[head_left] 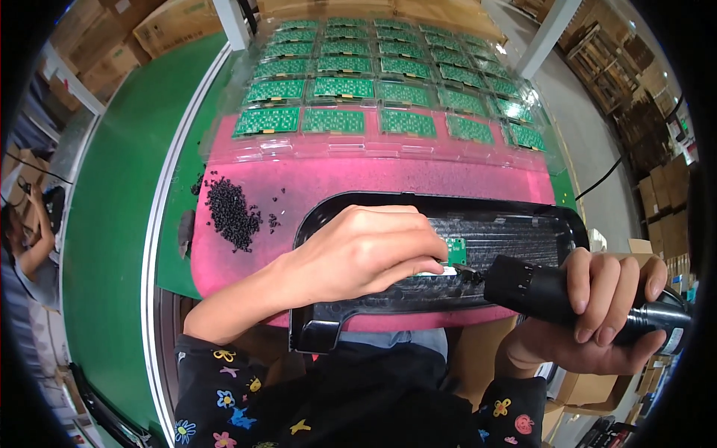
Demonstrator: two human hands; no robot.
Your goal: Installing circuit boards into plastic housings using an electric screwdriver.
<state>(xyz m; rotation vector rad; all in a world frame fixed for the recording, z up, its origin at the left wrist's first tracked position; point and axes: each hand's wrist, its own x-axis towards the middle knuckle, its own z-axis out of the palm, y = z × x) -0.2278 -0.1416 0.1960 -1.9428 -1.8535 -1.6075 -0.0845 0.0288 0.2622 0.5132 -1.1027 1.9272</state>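
Observation:
A black plastic housing (523, 224) lies open side up on the pink mat, close to my body. Inside it is a small green circuit board (456, 250), partly covered by my left hand (381, 250). The fingers of that hand are bent and pinched together at the board; whatever sits between their tips is hidden. My right hand (609, 306) wraps round a black electric screwdriver (526, 287), held tilted almost level. Its tip points left and reaches the right edge of the board, near the left fingertips.
Small black screws (233, 213) lie in a loose pile on the pink mat (351, 178), left of the housing. Clear plastic trays (246, 153) with rows of green circuit boards (332, 121) fill the far side. Another person (33, 243) sits far left; cardboard boxes (665, 190) stand right.

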